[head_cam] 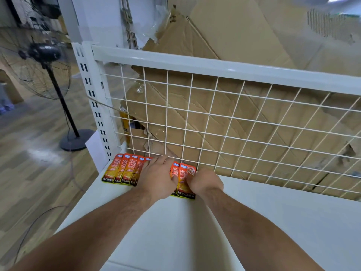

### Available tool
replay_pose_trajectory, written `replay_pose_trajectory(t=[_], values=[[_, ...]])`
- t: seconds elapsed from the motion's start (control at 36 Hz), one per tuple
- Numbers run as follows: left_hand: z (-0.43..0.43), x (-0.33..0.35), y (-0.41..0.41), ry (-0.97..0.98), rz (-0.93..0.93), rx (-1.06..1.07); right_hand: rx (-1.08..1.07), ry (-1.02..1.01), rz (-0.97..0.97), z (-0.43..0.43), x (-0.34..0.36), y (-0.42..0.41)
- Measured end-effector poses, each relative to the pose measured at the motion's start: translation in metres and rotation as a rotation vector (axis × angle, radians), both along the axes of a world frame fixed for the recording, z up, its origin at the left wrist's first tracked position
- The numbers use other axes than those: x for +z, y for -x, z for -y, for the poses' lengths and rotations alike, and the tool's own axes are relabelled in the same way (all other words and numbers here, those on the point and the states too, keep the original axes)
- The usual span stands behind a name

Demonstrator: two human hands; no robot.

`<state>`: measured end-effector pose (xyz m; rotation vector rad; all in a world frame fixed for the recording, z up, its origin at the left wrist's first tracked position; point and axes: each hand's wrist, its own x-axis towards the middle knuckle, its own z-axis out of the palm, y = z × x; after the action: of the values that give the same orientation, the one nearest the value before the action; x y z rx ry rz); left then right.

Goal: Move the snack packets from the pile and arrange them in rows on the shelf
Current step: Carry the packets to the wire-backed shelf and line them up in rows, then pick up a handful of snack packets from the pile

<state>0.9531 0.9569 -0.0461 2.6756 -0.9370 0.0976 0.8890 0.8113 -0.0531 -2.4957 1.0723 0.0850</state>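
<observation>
White shelf point(254, 222), wire grid point(234, 124) behind. Along back edge: packet row point(125, 169), long axes front-to-back. Mid-row: left grip point(156, 177) flat, fingers straight, pressing down. At row's right: right grip point(205, 182) curled, pinching end packet point(184, 189); likely nearer for next slot.

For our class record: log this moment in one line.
left hand presses Konchew packet row; right hand grips end packet; on shelf

One wide-angle view from the person's head looks forward and steeply down, close over the white shelf point(254, 222), facing its wire-grid back point(214, 124); floor point(39, 173) shows left.
</observation>
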Motion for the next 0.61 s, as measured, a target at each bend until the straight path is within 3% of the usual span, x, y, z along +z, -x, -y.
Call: replay_pose_trajectory(t=[0.19,0.31,0.61], values=[[0.01,0.007,0.013,-0.021,0.036,-0.108,0.14,0.131,0.093,0.009,0.001,0.024],[0.027,0.003,0.024,-0.076,0.014,-0.184,0.288,0.261,0.03,0.021,-0.002,0.052],[0.1,-0.005,0.094,-0.194,-0.062,-0.455,0.129,0.348,-0.125,0.064,0.005,0.171]])
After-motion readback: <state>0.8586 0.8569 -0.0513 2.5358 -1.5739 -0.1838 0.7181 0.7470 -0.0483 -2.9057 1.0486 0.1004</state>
